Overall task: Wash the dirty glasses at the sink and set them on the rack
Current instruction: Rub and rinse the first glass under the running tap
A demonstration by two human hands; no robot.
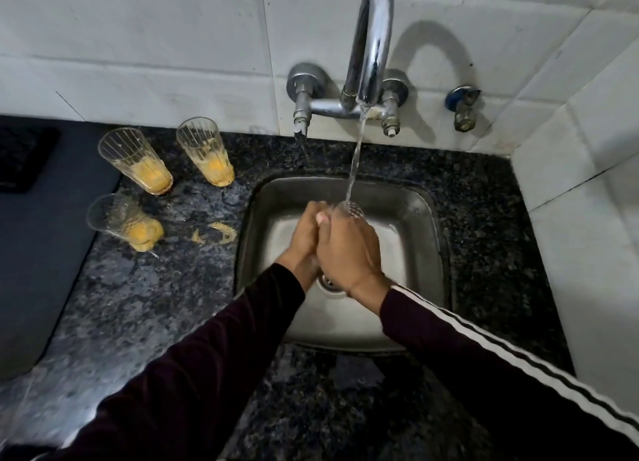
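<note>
Both hands, left point(303, 234) and right point(347, 249), are wrapped around a glass point(351, 209) held under the tap point(371, 39); a wet grip could let it be dropped into the sink point(420, 218).

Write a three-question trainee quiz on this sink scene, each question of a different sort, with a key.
1. True or false: water runs from the tap onto the glass held over the sink.
2. How many dirty glasses stand on the counter?
3. The orange spill lies: A in the sink, B on the counter, C on the mat.

Key: 1 true; 2 three; 3 B.
</note>
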